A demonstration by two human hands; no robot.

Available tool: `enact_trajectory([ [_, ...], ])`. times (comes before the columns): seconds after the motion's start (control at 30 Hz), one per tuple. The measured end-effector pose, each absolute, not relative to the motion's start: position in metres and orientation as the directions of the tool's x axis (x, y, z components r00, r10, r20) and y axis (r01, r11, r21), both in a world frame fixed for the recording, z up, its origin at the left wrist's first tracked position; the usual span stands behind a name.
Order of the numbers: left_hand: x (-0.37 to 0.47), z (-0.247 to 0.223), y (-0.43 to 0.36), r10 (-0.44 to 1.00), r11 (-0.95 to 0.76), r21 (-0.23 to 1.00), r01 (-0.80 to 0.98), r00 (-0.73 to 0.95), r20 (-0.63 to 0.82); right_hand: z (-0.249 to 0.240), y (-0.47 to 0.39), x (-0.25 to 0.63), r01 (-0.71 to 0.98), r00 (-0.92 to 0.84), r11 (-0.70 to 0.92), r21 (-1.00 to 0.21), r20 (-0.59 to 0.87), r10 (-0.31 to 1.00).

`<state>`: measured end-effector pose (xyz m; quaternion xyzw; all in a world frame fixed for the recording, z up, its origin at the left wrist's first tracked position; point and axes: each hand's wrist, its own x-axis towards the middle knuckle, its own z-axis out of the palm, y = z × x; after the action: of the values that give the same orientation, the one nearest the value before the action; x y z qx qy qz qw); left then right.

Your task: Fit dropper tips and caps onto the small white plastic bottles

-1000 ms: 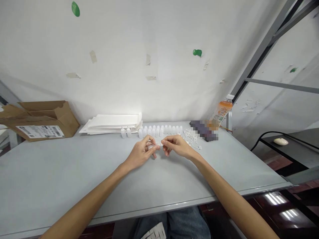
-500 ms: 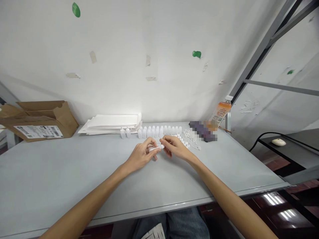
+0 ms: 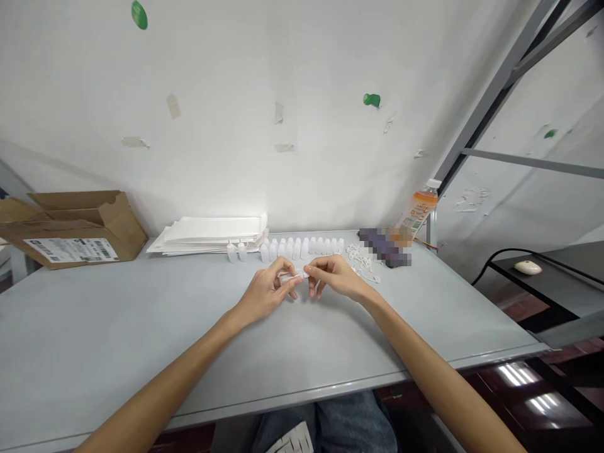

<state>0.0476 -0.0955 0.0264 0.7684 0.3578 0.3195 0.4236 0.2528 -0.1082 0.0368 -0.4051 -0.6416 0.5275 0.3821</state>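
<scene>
My left hand is closed around a small translucent squeeze bottle, which lies sideways with its top end to the right. My right hand pinches a small white cap at that end between thumb and forefinger; its other fingers hang loosely below. Behind the hands stand several similar bottles in close rows. Two more bottles with bare nozzles are set apart on the left. Small white plastic pieces lie in a loose pile, partly hidden behind my right hand.
A stack of white sheets or envelopes lies against the wall. An open cardboard box sits at the far left of the grey table. On the right are a blurred dark item and an orange drink bottle.
My right thumb and fingertips have shifted their pinch at the bottle's top, and the lower fingers have straightened a little. The bottle stays in my left hand.
</scene>
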Motion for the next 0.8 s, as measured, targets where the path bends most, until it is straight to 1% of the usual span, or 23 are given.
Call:
enact_trajectory([
  [0.07, 0.0479, 0.0262, -0.0956, 0.818, -0.382, 0.885, 0.267, 0.543, 0.189, 0.0345, -0.1072, 0.2516, 0.163, -0.374, 0.109, -0.981, 0.041, 0.926],
  [0.13, 0.0479, 0.0259, -0.0951, 0.821, -0.379, 0.887, 0.262, 0.539, 0.191, 0.0341, -0.1075, 0.2501, 0.168, -0.355, 0.114, -0.979, 0.048, 0.934],
  [0.23, 0.0477, 0.0262, -0.0943, 0.825, -0.384, 0.882, 0.274, 0.53, 0.195, 0.0362, -0.1095, 0.2485, 0.099, -0.305, 0.152, -0.983, 0.115, 0.945],
  [0.3, 0.0476, 0.027, -0.0946, 0.825, -0.388, 0.878, 0.279, 0.53, 0.196, 0.0374, -0.1107, 0.2484, 0.059, -0.312, 0.171, -0.983, 0.145, 0.939],
  [0.47, 0.0471, 0.0279, -0.0963, 0.823, -0.405, 0.864, 0.3, 0.532, 0.201, 0.0359, -0.1102, 0.2498, 0.028, -0.363, 0.161, -0.987, 0.14, 0.921],
  [0.53, 0.0468, 0.0272, -0.0963, 0.824, -0.411, 0.852, 0.325, 0.533, 0.194, 0.0341, -0.1091, 0.2491, 0.065, -0.356, 0.147, -0.987, 0.115, 0.927],
  [0.6, 0.0464, 0.0262, -0.0959, 0.822, -0.416, 0.843, 0.341, 0.537, 0.188, 0.0321, -0.1081, 0.2477, 0.14, -0.338, 0.153, -0.978, 0.098, 0.936],
  [0.7, 0.0461, 0.025, -0.0949, 0.817, -0.42, 0.842, 0.34, 0.545, 0.188, 0.0306, -0.107, 0.2462, 0.233, -0.31, 0.182, -0.955, 0.104, 0.945],
  [0.8, 0.0459, 0.0249, -0.0938, 0.821, -0.417, 0.841, 0.344, 0.539, 0.186, 0.0328, -0.1076, 0.2477, 0.211, -0.303, 0.219, -0.953, 0.149, 0.941],
])
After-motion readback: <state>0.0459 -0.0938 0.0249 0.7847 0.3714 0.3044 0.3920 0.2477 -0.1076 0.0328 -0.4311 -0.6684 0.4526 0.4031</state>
